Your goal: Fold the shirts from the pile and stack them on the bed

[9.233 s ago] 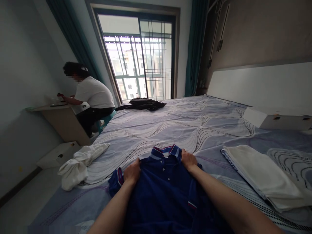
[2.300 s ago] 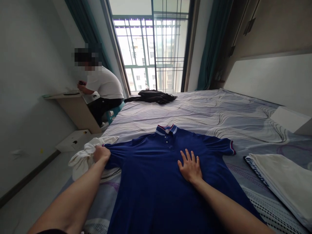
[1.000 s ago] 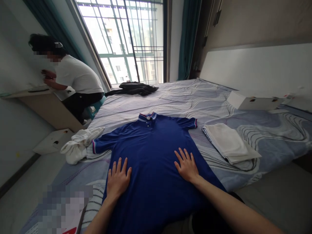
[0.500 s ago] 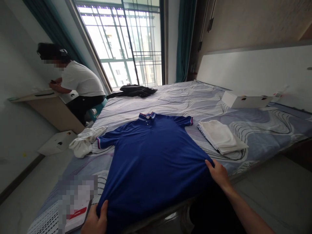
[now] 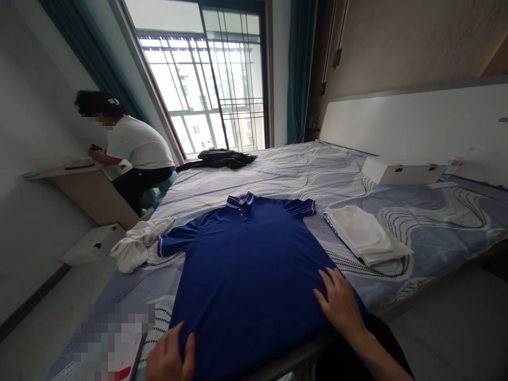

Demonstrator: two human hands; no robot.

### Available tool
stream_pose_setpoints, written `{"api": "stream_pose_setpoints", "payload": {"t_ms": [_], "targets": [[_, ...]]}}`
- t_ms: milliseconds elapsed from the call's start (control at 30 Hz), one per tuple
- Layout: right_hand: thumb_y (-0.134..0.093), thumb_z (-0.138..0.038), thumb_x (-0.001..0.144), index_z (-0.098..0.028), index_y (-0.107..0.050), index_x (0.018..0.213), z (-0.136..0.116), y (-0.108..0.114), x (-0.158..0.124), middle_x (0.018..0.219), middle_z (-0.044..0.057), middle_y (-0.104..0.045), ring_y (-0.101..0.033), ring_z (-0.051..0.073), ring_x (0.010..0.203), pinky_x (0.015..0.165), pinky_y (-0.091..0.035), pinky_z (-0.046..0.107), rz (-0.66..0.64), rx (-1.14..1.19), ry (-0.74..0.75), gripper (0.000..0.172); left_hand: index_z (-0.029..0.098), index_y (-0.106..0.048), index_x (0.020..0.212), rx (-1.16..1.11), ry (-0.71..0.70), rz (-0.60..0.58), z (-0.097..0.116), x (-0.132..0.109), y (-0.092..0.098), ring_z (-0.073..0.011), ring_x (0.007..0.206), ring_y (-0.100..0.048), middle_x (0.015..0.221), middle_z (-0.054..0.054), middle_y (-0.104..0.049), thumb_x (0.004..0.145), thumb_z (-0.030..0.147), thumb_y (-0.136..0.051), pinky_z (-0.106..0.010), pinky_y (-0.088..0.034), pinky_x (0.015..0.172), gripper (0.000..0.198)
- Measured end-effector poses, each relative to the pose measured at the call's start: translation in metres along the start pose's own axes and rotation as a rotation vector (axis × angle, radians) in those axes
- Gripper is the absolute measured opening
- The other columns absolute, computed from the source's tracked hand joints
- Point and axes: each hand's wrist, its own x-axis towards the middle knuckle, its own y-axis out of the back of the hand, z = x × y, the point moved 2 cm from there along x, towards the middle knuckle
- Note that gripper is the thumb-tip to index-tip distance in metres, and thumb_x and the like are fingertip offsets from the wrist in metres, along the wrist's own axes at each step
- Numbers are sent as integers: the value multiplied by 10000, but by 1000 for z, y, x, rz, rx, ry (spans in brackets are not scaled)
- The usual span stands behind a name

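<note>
A blue polo shirt (image 5: 250,275) lies spread front side up on the bed, its collar toward the window and its hem toward me. Its sleeves are stretched out to both sides, with striped cuffs. My right hand (image 5: 342,304) rests on the right side of the shirt near the hem, fingers spread and holding nothing. At the lower left edge of the shirt is my left hand (image 5: 170,355), thumb and fingers apart, touching the cloth. The bottom of that hand is cut off by the frame.
Folded pale cloth (image 5: 359,233) lies right of the shirt, crumpled white cloth (image 5: 137,246) left. A partly blurred booklet (image 5: 115,344) is at lower left. Dark clothing (image 5: 222,157) and a white box (image 5: 402,170) are farther back. A person (image 5: 137,143) sits at a desk (image 5: 91,193).
Both hands have let go of the shirt's lower corners and moved inward onto the cloth. The hem no longer looks pulled taut. The camera view has tilted up slightly.
</note>
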Motion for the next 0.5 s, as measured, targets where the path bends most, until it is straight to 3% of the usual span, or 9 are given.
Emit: {"api": "stream_pose_setpoints", "payload": {"t_ms": [33, 100, 200, 300, 500], "targets": [[-447, -403, 946, -189, -481, 1467, -29, -7, 9, 1551, 121, -414, -284, 324, 1472, 1170, -276, 487, -57, 42, 90, 564, 141, -598, 1300, -22, -64, 6, 27, 21, -7, -314, 1224, -598, 1306, -165, -648, 938, 510, -377, -508, -483, 1048, 562], [-398, -468, 970, -250, -372, 1538, -80, -26, 31, 1640, 49, -251, -136, 313, 1519, 1211, -151, 531, -188, 106, 235, 609, 179, -525, 1414, -42, -247, -108, 77, 64, -28, -296, 1420, -414, 1504, -117, -504, 971, 460, -331, -503, -412, 1126, 559], [-329, -556, 980, -290, -246, 1578, -125, -52, 72, 1667, 8, -100, -1, 317, 1530, 1209, -6, 577, -269, 149, 276, 660, 320, -380, 1515, 27, -311, -309, 116, 118, -62, -315, 1508, -228, 1626, -26, -310, 982, 479, -330, -605, -274, 1180, 558], [-318, -610, 968, -307, -228, 1580, -141, -69, 119, 1668, 0, -73, 43, 324, 1527, 1201, 43, 576, -264, 163, 266, 688, 374, -290, 1539, 72, -280, -392, 122, 162, -84, -319, 1527, -146, 1654, 3, -208, 985, 516, -308, -631, -211, 1188, 571], [-308, -663, 949, -333, -230, 1577, -156, -86, 215, 1673, -2, -80, 38, 330, 1527, 1189, 58, 582, -270, 153, 227, 714, 401, -239, 1546, 88, -223, -403, 116, 244, -123, -336, 1530, -113, 1667, 3, -158, 970, 579, -279, -652, -183, 1178, 604]]}}
